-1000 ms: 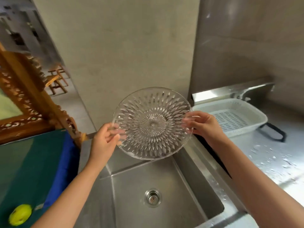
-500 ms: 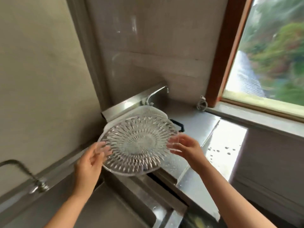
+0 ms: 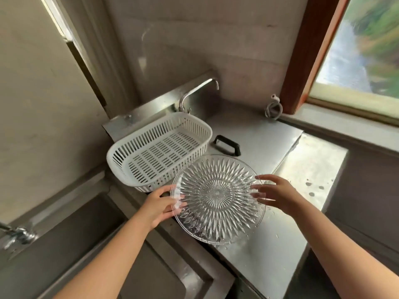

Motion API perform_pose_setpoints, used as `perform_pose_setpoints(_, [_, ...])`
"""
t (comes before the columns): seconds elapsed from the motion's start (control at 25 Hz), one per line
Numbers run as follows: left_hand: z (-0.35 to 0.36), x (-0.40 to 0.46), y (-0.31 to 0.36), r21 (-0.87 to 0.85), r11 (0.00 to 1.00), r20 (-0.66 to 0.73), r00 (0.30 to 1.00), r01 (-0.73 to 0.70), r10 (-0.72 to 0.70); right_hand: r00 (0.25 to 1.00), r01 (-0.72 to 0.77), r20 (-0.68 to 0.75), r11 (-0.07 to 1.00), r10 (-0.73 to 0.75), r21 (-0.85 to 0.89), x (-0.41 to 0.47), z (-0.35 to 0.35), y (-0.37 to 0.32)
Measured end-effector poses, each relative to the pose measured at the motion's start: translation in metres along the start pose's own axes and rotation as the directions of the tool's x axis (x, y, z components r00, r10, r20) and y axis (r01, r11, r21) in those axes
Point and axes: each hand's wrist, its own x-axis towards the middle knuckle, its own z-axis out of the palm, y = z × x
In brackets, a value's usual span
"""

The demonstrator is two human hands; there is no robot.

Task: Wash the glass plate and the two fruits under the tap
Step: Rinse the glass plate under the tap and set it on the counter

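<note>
The round cut-glass plate (image 3: 217, 198) lies nearly flat, low over the wet steel counter (image 3: 265, 244) to the right of the sink. My left hand (image 3: 160, 205) grips its left rim, thumb on top. My right hand (image 3: 275, 194) rests at its right rim with the fingers spread over the glass. Water drops cling to the plate. A tap (image 3: 198, 91) rises behind the counter, with no water running. No fruit is in view.
A white slotted plastic basket (image 3: 127, 152) stands just behind the plate, next to a black handle (image 3: 226, 144). The steel sink basin (image 3: 71, 244) lies at lower left with another tap (image 3: 17, 234). A window (image 3: 362, 48) is at upper right.
The view has swung right, from the sink to the counter. Both hands carried the plate from upright over the basin down to nearly flat beside the basket.
</note>
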Motion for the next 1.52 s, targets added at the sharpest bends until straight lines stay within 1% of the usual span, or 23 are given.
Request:
perform_pose_setpoints(0.24, [0.009,0.038,-0.015,0.028,0.997,-0.058,0.996,0.066,-0.065,0.999,-0.036,-0.017,0.999,0.036,-0.016,0.037,-0.005,0.011])
perform_pose_setpoints(0.48, [0.011,0.054,-0.019,0.031,0.996,-0.150,0.985,0.089,-0.083,0.998,-0.061,-0.029,0.997,0.059,-0.057,0.053,0.007,0.004])
perform_pose_setpoints(0.64, [0.015,0.056,-0.017,0.078,0.992,-0.219,0.973,0.099,-0.080,0.997,-0.069,-0.042,0.989,0.064,-0.134,0.058,0.010,0.002])
perform_pose_setpoints(0.76, [0.013,0.053,-0.016,0.082,0.989,-0.201,0.974,0.124,-0.105,0.997,-0.068,-0.039,0.980,0.062,-0.189,0.059,0.009,0.001])
perform_pose_setpoints(0.96, [0.005,0.038,-0.004,0.081,0.982,-0.159,0.975,0.172,-0.157,0.998,-0.031,-0.064,0.926,0.008,-0.377,0.052,0.011,-0.003])
perform_pose_setpoints(1.04, [-0.002,0.026,0.002,0.057,0.985,-0.167,0.974,0.163,-0.151,0.991,0.009,-0.109,0.857,-0.076,-0.515,0.043,0.015,-0.008])
perform_pose_setpoints(1.12, [-0.009,0.012,0.006,-0.009,0.990,-0.156,0.978,0.139,-0.139,0.976,0.053,-0.131,0.769,-0.176,-0.637,0.034,0.021,-0.016])
perform_pose_setpoints(1.16, [-0.014,0.002,0.009,-0.042,0.992,-0.150,0.981,0.118,-0.124,0.973,0.078,-0.116,0.762,-0.198,-0.643,0.029,0.025,-0.019])
perform_pose_setpoints(1.2, [-0.018,-0.008,0.011,-0.064,0.993,-0.149,0.983,0.097,-0.106,0.977,0.102,-0.083,0.777,-0.195,-0.621,0.024,0.032,-0.023])
perform_pose_setpoints(1.24, [-0.023,-0.018,0.013,-0.069,0.995,-0.156,0.984,0.077,-0.087,0.984,0.124,-0.034,0.800,-0.177,-0.587,0.019,0.041,-0.026])
perform_pose_setpoints(1.32, [-0.038,-0.045,0.015,-0.056,0.997,-0.205,0.977,0.050,-0.061,0.986,0.168,0.109,0.822,-0.129,-0.544,0.006,0.069,-0.031])
perform_pose_setpoints(1.4, [-0.055,-0.071,0.012,-0.039,0.999,-0.255,0.966,0.026,-0.035,0.968,0.207,0.232,0.819,-0.093,-0.535,-0.006,0.106,-0.029])
perform_pose_setpoints(1.52, [-0.094,-0.121,-0.012,-0.092,0.996,-0.363,0.932,-0.016,-0.019,0.916,0.258,0.400,0.784,-0.013,-0.565,-0.023,0.185,-0.006])
